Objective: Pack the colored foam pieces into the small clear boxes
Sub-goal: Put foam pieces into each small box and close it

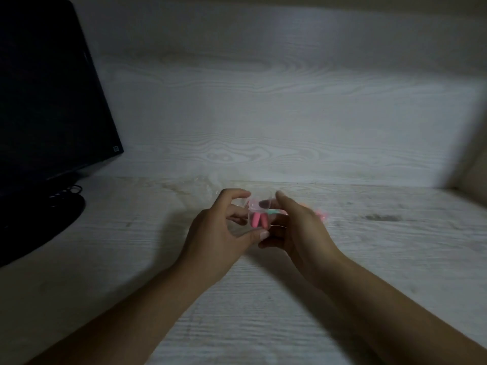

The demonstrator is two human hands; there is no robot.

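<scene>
Both hands are holding a small clear box (259,219) just above the table (369,259): the left hand (224,233) is curling its grip around one side while the right hand (295,230) is pinching the other. Pink foam pieces (259,220) are sitting inside it, and more pink pieces (320,214) are lying blurred on the table beside the right hand.

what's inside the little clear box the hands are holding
Inside the clear box, two pink foam pieces stand side by side, with a teal one behind. The left hand and right hand cover the box's sides, so any more pieces are hidden.
</scene>
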